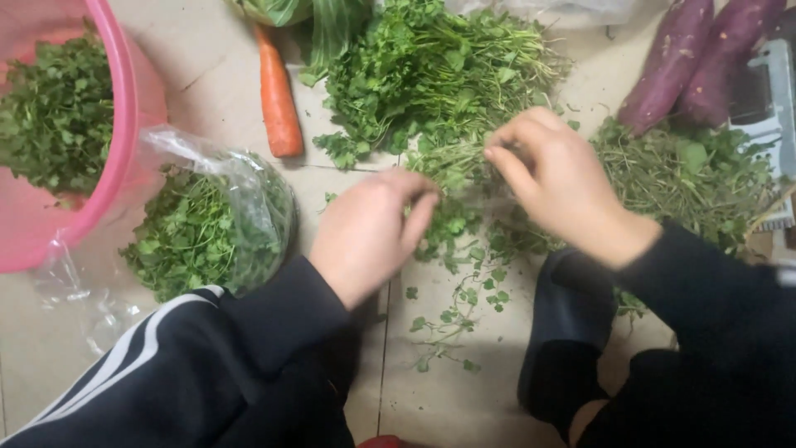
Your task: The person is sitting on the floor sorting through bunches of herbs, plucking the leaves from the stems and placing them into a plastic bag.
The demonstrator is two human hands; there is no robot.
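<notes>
Centre frame: left hand (369,232) and right hand (555,182) are pinching one herb sprig (452,220); thin stems are risking snapping, leaves scattering on the floor (464,398).

Tiled floor (464,390) bears herbs (431,66), carrot (278,95), sweet potatoes (692,58) — and a pink basin (124,124).

Home kitchen floor, pale tiles (464,390), pink plastic basin (124,124), carrot (278,99), purple sweet potatoes (696,58), heaped herbs (431,75)
</notes>
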